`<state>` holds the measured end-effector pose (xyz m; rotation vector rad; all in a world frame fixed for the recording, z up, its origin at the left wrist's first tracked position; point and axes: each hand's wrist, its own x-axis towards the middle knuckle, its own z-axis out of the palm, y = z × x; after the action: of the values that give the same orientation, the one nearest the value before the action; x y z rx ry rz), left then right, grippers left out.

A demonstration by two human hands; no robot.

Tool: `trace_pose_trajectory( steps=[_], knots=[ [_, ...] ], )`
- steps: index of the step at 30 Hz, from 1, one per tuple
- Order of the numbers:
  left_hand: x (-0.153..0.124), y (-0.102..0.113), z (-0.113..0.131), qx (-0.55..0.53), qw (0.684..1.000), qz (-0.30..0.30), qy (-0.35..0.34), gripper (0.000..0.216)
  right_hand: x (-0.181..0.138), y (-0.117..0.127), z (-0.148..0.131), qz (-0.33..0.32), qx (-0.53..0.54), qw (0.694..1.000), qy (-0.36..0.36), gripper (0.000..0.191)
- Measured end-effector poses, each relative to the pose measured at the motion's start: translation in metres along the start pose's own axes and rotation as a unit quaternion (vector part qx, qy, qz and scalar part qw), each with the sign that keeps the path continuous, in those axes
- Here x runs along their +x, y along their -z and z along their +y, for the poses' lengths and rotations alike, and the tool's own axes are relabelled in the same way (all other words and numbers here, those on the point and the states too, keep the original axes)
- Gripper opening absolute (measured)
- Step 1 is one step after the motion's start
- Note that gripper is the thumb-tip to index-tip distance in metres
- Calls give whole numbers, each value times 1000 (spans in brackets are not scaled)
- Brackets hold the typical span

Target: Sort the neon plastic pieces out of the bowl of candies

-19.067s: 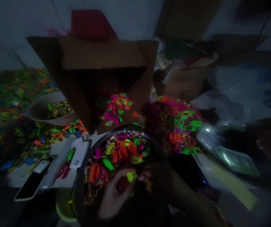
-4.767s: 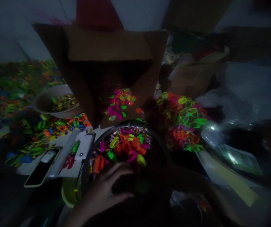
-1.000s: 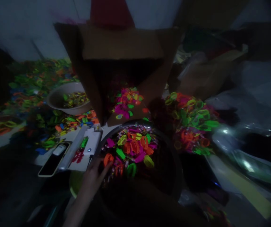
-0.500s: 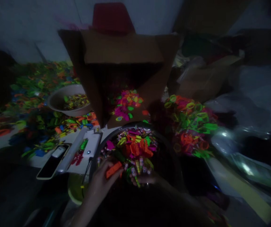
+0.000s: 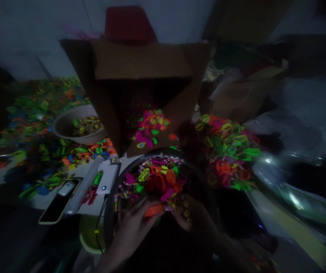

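Observation:
My left hand point(image 5: 133, 224) is closed on an orange plastic piece point(image 5: 153, 211), pinched between thumb and fingers. Close against it, my right hand point(image 5: 197, 217) is curled around several small printed tubes point(image 5: 183, 209), their ends facing up. The inner ends of the held things nearly meet; whether they touch is too dim to tell. Both hands are over a dark round basin point(image 5: 109, 218). Inside the basin lie many small tubes and a pile of bright plastic pieces point(image 5: 163, 181) in orange, pink, yellow and green.
Behind the basin stands an open cardboard box point(image 5: 145, 60) with bright pieces inside. At left are a white bowl point(image 5: 60, 127), a phone point(image 5: 56, 208) and a white device point(image 5: 108, 176). Colourful heaps point(image 5: 231, 140) spread right and left. A yellow-green bowl point(image 5: 89, 239) sits low left.
My left hand has moved right with the orange piece, and my right hand has turned, bringing the tubes up beside it. The camera view has shifted slightly.

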<state>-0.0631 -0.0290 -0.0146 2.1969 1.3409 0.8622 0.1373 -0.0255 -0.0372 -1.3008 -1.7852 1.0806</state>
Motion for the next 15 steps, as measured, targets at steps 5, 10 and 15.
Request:
trace_pose_trajectory(
  steps=[5,10,15],
  knots=[
    [7,-1,8,6,999,18,-34,14,-12,1,2,37,-33,998,47,24],
    [10,-1,14,55,995,32,-79,13,-17,4,-7,81,-98,976,175,37],
    [10,2,16,81,992,28,-97,18,-21,10,-14,87,-139,953,256,49]
  ],
)
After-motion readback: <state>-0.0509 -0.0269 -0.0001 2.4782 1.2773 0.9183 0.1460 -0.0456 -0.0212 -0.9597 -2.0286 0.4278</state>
